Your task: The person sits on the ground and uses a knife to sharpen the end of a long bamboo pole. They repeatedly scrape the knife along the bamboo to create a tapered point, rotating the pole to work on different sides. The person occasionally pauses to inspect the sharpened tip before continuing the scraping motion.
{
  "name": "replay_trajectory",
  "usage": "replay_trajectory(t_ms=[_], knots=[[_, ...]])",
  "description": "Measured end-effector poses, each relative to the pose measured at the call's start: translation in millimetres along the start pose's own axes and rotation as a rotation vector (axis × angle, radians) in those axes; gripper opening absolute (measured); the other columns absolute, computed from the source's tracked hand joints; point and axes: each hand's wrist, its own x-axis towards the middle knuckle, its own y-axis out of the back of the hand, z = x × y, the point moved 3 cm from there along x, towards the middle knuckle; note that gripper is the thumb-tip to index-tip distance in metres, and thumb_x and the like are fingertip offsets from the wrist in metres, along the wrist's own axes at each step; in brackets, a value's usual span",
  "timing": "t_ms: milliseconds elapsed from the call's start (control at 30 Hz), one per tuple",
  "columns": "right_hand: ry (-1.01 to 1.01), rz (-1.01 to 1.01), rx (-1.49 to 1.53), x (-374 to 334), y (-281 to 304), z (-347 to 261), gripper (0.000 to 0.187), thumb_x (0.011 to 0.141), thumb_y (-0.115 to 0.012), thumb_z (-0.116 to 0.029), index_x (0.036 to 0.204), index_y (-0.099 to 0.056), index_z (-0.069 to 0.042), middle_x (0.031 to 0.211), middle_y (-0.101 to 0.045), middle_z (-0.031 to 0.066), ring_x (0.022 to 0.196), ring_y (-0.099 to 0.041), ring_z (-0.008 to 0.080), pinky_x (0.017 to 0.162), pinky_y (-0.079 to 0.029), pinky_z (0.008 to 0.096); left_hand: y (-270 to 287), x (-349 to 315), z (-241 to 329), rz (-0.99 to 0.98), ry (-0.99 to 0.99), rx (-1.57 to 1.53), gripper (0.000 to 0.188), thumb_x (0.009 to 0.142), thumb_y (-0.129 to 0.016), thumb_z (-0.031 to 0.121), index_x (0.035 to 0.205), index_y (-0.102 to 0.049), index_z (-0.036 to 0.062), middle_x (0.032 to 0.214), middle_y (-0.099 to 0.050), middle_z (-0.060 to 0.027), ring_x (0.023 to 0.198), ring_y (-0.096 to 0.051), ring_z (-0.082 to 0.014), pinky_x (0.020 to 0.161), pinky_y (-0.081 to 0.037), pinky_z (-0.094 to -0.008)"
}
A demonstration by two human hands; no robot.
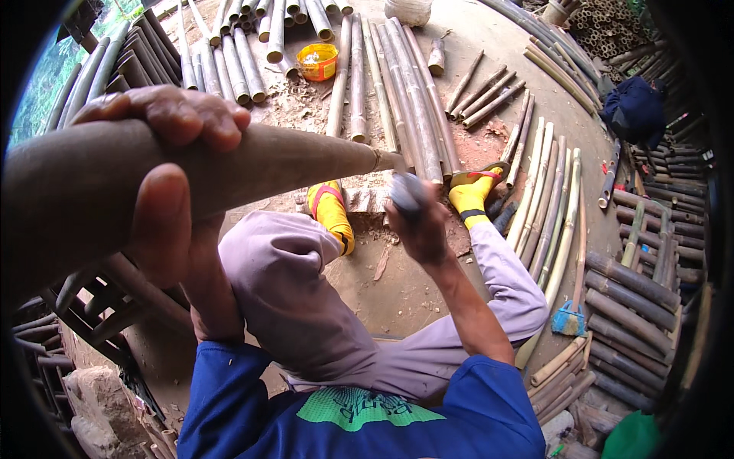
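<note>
A thick grey-brown bamboo pole slants across the upper left, its near end large and close to the view, its far end narrowing near the middle. My left hand is wrapped round it, fingers over the top and thumb on the near side. Just beyond my knees, my right hand is closed round a dark grey, round-ended tool. Blur hides the tool's exact kind. It is close to the pole's far end; whether the two touch, I cannot tell.
My feet in yellow socks and sandals flank a rough block. Bamboo poles lie ahead, near an orange-yellow tub. More stacked bamboo lines the right, with a blue brush-like thing. A rock sits lower left.
</note>
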Motion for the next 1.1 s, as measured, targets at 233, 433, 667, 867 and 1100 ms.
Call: replay_trajectory(t_ms=[233, 433, 667, 867, 1100], knots=[[-0.652, -0.273, 0.173, -20.6, 20.7, 17.3, 0.045, 0.089, -0.059, -0.039, 0.106, -0.051, 0.001, 0.062, -0.055, 0.0027, 0.049, -0.054, 0.008, 0.045, -0.044, 0.0236, 8.4, -1.1, -6.6, -0.005, -0.012, -0.057, 0.045, 0.082, -0.061, 0.022, 0.123, -0.046, 0.0096, 0.103, -0.055, -0.0073, 0.091, -0.054, -0.0218, 0.088, -0.041, -0.0432], [-0.265, -0.079, 0.134, -8.1, 7.7, 8.8, 0.037, 0.088, -0.062, -0.032, 0.102, -0.046, -0.002, 0.069, -0.06, 0.0067, 0.06, -0.059, 0.0108, 0.051, -0.047, 0.0273, 6.2, -3.9, 2.7, -0.008, 0.043, -0.031, 0.045, 0.081, -0.061, 0.024, 0.121, -0.047, 0.0099, 0.102, -0.054, -0.0064, 0.091, -0.053, -0.0205, 0.088, -0.04, -0.0432], [-0.594, -0.368, 0.099, 7.4, 3.8, 16.0, 0.044, 0.088, -0.06, -0.041, 0.101, -0.053, 0.0, 0.064, -0.059, 0.0053, 0.05, -0.058, 0.0105, 0.047, -0.047, 0.0273, 10.3, -10.7, 2.3, 0.027, 0.057, -0.09, 0.045, 0.08, -0.062, 0.023, 0.121, -0.047, 0.0103, 0.102, -0.054, -0.006, 0.092, -0.053, -0.0203, 0.089, -0.04, -0.0426], [-0.089, -0.037, 0.182, 4.7, 12.2, -4.8, 0.038, 0.086, -0.065, -0.029, 0.105, -0.048, 0.0, 0.073, -0.061, 0.0094, 0.061, -0.06, 0.0161, 0.054, -0.049, 0.0282, -0.2, -7.9, -1.3, 0.089, 0.043, -0.104, 0.046, 0.079, -0.064, 0.022, 0.12, -0.046, 0.0089, 0.101, -0.053, -0.0061, 0.09, -0.051, -0.0203, 0.087, -0.039, -0.041], [-0.614, -0.326, -0.039, -62.3, 35.5, 92.6, 0.047, 0.088, -0.059, -0.043, 0.105, -0.053, 0.0, 0.065, -0.058, 0.0061, 0.051, -0.057, 0.0137, 0.046, -0.046, 0.0288, 18.6, -9.1, 1.2, -0.067, -0.014, -0.107, 0.06, 0.076, -0.072, 0.022, 0.124, -0.04, 0.0089, 0.093, -0.051, -0.0043, 0.082, -0.055, -0.018, 0.08, -0.047, -0.0367]])
